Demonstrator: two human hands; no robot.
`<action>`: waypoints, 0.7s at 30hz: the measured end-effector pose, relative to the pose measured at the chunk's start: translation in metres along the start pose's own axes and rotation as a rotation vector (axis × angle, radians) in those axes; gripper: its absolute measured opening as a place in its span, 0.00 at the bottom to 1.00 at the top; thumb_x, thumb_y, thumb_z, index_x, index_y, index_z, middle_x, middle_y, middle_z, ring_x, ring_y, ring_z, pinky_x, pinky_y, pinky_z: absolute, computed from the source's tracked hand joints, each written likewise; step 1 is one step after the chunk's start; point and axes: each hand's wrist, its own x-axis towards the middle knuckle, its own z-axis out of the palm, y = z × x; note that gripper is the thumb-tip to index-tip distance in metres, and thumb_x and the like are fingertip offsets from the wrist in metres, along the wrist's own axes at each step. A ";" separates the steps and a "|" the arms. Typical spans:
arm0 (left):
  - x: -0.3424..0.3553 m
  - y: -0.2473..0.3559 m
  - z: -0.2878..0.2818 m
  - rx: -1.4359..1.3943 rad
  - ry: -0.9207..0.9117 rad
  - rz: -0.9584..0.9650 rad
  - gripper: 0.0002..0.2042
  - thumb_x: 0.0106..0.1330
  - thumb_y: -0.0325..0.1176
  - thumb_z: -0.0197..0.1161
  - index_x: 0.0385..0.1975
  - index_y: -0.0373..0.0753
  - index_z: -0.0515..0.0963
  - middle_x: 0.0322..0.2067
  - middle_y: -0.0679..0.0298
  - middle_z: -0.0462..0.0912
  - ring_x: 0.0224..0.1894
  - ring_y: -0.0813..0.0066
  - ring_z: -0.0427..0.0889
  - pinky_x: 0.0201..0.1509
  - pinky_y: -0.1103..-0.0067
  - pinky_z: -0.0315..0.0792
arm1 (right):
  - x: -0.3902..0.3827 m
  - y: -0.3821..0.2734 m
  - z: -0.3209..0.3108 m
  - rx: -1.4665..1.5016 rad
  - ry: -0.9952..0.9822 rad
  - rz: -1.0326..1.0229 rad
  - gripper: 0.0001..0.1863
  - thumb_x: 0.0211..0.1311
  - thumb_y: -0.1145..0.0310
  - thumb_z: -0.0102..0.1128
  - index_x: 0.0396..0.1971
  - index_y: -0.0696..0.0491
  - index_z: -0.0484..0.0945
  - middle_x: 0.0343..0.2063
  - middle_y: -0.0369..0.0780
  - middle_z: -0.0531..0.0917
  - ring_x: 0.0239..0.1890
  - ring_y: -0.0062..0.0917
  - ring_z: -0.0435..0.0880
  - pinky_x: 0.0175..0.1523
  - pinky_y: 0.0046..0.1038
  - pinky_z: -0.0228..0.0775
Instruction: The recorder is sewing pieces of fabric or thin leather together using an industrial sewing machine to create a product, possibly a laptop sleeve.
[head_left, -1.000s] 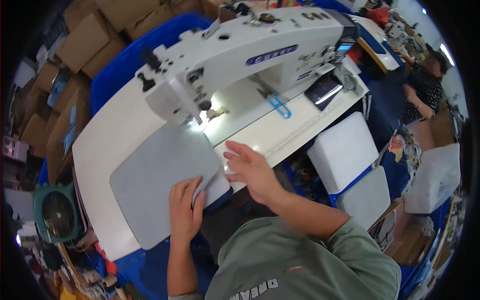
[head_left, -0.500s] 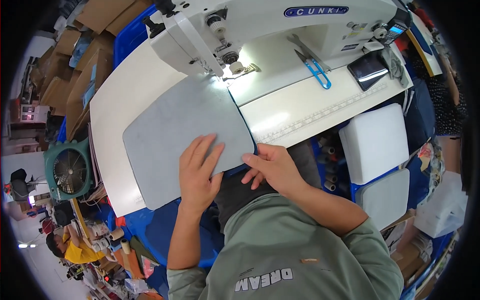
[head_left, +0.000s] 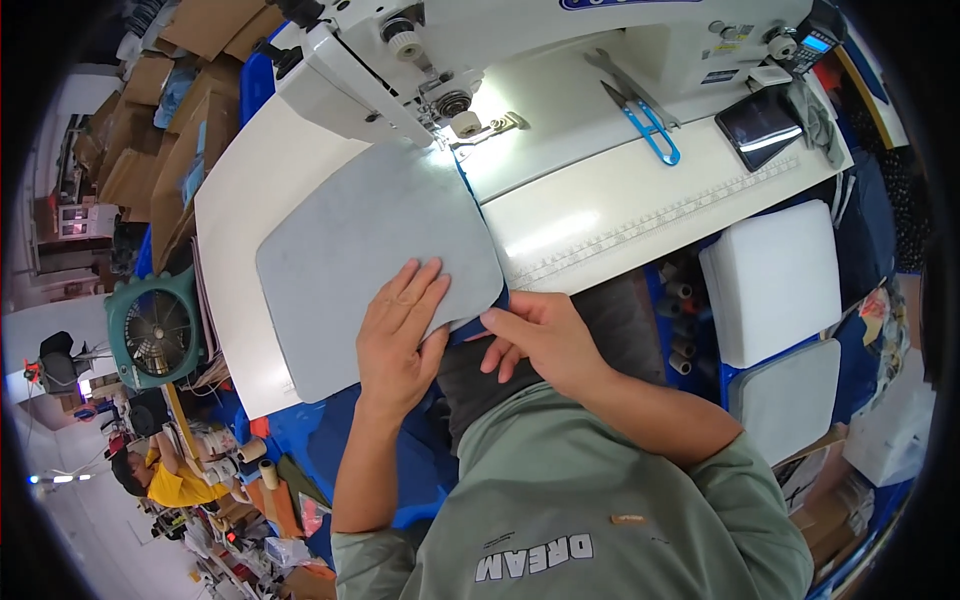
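A grey rounded panel (head_left: 365,235) lies on the white sewing table, its far edge under the needle area of a white sewing machine (head_left: 350,85). Dark blue fabric (head_left: 470,329) shows beneath it along the right edge and near corner. My left hand (head_left: 398,335) rests flat on the panel's near part, fingers stretched out and close together. At the near right corner, my right hand (head_left: 548,338) pinches the blue fabric between thumb and fingers; the fingertips are partly hidden.
Blue-handled scissors (head_left: 645,125) and a dark phone (head_left: 760,130) lie right of the needle. A ruler strip (head_left: 660,218) runs along the table's front. White panels (head_left: 770,285) are stacked at the right, above thread cones (head_left: 682,347). A green fan (head_left: 155,330) stands left.
The view has shifted slightly. My left fingers have drawn closer together on the panel. My right thumb has slid from the grey corner onto the blue fabric beside it.
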 end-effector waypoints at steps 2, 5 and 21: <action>0.002 0.000 0.000 0.013 -0.003 -0.004 0.28 0.54 0.22 0.68 0.60 0.40 0.84 0.65 0.60 0.83 0.70 0.54 0.78 0.71 0.62 0.73 | -0.004 0.005 -0.003 0.053 -0.023 -0.019 0.15 0.79 0.66 0.60 0.47 0.65 0.84 0.39 0.44 0.90 0.27 0.22 0.88 0.27 0.22 0.80; 0.001 -0.002 0.002 -0.003 -0.007 0.014 0.28 0.53 0.22 0.69 0.59 0.40 0.84 0.65 0.60 0.83 0.70 0.54 0.78 0.71 0.61 0.73 | -0.003 0.005 -0.001 -0.006 0.005 -0.028 0.14 0.79 0.66 0.61 0.47 0.65 0.84 0.37 0.44 0.90 0.26 0.21 0.87 0.26 0.21 0.79; 0.014 -0.004 -0.018 0.116 -0.308 0.198 0.33 0.59 0.23 0.66 0.70 0.39 0.75 0.72 0.60 0.75 0.73 0.57 0.73 0.78 0.58 0.67 | -0.001 -0.004 -0.010 0.027 -0.042 0.134 0.13 0.74 0.64 0.65 0.35 0.60 0.87 0.20 0.41 0.86 0.17 0.19 0.80 0.20 0.19 0.67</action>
